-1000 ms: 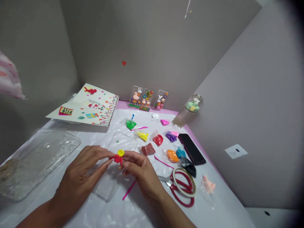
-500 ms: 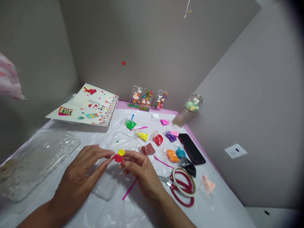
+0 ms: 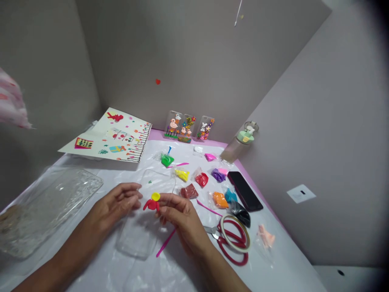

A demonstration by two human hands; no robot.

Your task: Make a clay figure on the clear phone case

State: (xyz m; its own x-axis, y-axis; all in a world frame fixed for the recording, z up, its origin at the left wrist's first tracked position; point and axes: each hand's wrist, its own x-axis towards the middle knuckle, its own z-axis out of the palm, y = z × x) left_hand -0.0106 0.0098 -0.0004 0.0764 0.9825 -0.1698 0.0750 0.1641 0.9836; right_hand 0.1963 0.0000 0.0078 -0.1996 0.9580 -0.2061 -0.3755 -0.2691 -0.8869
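A small clay figure [image 3: 151, 204] with a round yellow top and a red body with two red arms is pinched in my right hand [image 3: 179, 215], between thumb and fingers. My left hand [image 3: 117, 202] is just to the left of the figure, not touching it, its fingers loosely bent and apart, with nothing in them. Below both hands a clear phone case [image 3: 136, 243] lies on the white sheet, with a tiny green bit [image 3: 150, 182] near its upper end. A pink modelling tool [image 3: 165, 243] rests beside the case.
Several bagged clay pieces, among them red [image 3: 201, 178] and orange [image 3: 220, 199], lie beyond my right hand. Scissors [image 3: 225, 239] under a tape roll [image 3: 249, 239], a phone [image 3: 245, 190] and a bottle [image 3: 240, 146] are at right. An open notebook [image 3: 103, 138] and clear packaging [image 3: 54, 207] are at left.
My left hand has let go of the figure's red arm and drawn back to the left. The figure stays in my right hand, nearly in place.
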